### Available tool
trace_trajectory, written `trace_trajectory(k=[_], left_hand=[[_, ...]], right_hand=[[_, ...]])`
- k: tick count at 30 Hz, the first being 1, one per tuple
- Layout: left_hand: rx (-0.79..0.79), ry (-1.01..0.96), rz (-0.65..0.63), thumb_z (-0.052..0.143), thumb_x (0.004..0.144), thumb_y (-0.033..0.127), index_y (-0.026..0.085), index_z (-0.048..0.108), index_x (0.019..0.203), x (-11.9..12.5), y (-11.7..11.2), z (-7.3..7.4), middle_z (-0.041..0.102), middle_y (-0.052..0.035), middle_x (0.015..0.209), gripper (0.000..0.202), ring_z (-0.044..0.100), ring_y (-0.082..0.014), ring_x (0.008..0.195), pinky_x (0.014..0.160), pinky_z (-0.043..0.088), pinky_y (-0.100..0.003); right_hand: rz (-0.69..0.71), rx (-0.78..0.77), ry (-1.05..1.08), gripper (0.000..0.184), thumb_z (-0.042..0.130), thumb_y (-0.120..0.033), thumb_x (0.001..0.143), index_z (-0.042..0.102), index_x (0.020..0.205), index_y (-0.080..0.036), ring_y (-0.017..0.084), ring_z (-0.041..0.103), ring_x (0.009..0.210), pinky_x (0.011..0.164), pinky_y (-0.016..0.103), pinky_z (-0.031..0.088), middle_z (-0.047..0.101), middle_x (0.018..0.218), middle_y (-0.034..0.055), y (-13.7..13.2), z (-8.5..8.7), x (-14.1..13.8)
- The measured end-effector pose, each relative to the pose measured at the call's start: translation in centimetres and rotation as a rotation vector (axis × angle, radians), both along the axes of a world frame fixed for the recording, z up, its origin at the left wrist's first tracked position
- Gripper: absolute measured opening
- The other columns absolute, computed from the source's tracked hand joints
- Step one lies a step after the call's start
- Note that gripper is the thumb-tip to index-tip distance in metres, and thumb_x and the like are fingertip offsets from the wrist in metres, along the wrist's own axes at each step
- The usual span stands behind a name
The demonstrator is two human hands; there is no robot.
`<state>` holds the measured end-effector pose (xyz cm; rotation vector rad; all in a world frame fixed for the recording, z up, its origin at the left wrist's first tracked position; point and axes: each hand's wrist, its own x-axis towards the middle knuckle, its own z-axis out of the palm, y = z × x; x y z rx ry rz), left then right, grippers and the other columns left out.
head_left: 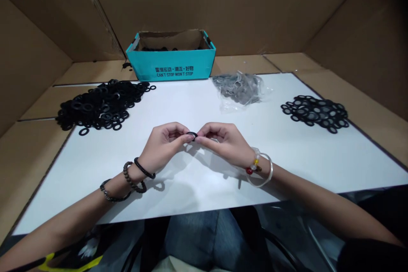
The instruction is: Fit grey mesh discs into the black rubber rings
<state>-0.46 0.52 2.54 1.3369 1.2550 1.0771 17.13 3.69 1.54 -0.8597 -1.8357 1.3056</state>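
Over the middle of the white board, my left hand (167,141) and my right hand (222,142) meet at the fingertips. Both pinch one small black ring (192,134) between thumb and forefinger, one hand on each side. Something pale shows inside the ring, too small to make out. To the left lies a big heap of black rings (105,104). On the right sits a smaller pile of black rings with grey discs inside them (315,112). Beyond my right hand is a clear plastic bag of grey discs (240,88).
A turquoise cardboard box (172,63) with black pieces inside stands at the board's back edge. Cardboard walls (236,12) enclose the back and both sides. The white board (95,170) has its front edge just above my lap.
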Motion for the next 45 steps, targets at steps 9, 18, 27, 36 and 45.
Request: trace_trajectory(k=[9,18,27,36,45], left_hand=[[0.047,0.069,0.013,0.071,0.066,0.022,0.013,0.065,0.069,0.1,-0.4,0.5,0.068,-0.0022,0.069,0.011,0.061,-0.0110,0.065,0.063,0.049,-0.020],[0.137,0.215,0.027,0.069,0.068,0.022,0.012,0.066,0.068,0.1,-0.8,0.7,0.069,-0.0035,0.068,0.011,0.062,-0.0123,0.064,0.061,0.050,-0.020],[-0.012,0.200,-0.022,0.070,0.065,0.027,0.012,0.066,0.066,-0.1,-0.9,0.9,0.067,-0.0035,0.064,0.015,0.060,-0.0122,0.059,0.054,0.047,-0.020],[-0.139,0.169,-0.144,0.069,0.063,0.027,0.011,0.064,0.064,0.0,-0.5,0.2,0.063,-0.0030,0.060,0.017,0.054,-0.0092,0.053,0.048,0.042,-0.019],[-0.079,0.269,-0.144,0.069,0.062,0.024,0.011,0.064,0.059,0.0,-0.5,0.6,0.063,-0.0029,0.057,0.014,0.055,-0.0099,0.051,0.046,0.041,-0.018]], right_hand=[[-0.044,0.190,0.019,0.013,0.063,-0.026,0.078,0.063,0.074,-0.013,0.010,0.060,0.067,0.062,0.024,0.048,0.066,0.073,0.0048,-0.2,0.3,0.3],[-0.055,0.265,0.030,0.011,0.063,-0.024,0.078,0.064,0.073,-0.015,0.012,0.062,0.068,0.063,0.026,0.049,0.067,0.073,0.0047,-0.3,-0.1,0.1],[-0.012,0.349,-0.029,0.014,0.061,-0.024,0.080,0.060,0.068,-0.015,0.011,0.059,0.065,0.061,0.024,0.046,0.065,0.070,0.0028,-0.3,-0.1,0.3],[0.273,0.302,-0.276,0.012,0.053,-0.022,0.084,0.059,0.077,-0.014,0.010,0.055,0.067,0.064,0.023,0.044,0.062,0.074,0.0032,0.5,0.9,1.0],[0.213,0.584,-0.264,0.012,0.050,-0.017,0.084,0.052,0.072,-0.016,0.012,0.048,0.066,0.063,0.026,0.040,0.055,0.069,0.0030,-0.3,0.9,0.7]])
